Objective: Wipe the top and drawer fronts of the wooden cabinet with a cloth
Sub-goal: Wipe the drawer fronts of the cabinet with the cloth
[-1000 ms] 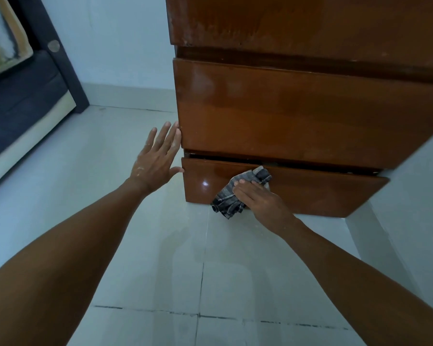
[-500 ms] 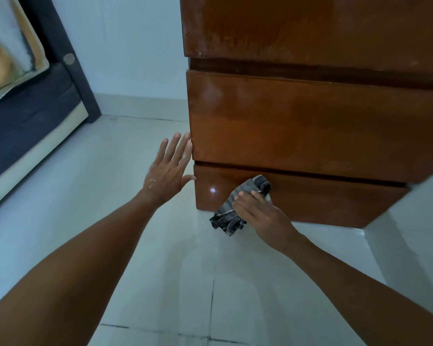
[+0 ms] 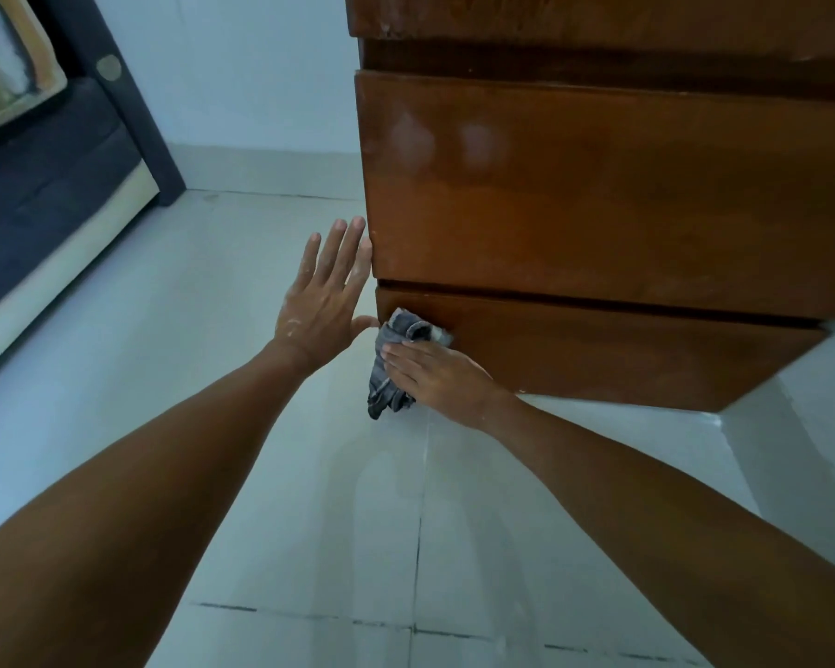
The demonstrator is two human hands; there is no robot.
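Note:
The wooden cabinet fills the upper right, glossy brown, with stacked drawer fronts. Its bottom drawer front sits just above the floor. My right hand presses a crumpled grey checked cloth against the left end of that bottom drawer; part of the cloth hangs below my fingers. My left hand is flat with fingers spread, its fingertips resting on the cabinet's left edge beside the middle drawer. The cabinet's top is out of view.
Pale tiled floor spreads below and to the left. A dark bed frame with a mattress stands at the far left. A light wall runs behind, and a white wall edge lies right of the cabinet.
My right hand has slid the cloth leftward along the bottom drawer front to its left end. My left hand stays braced on the cabinet's left edge. The view has moved closer.

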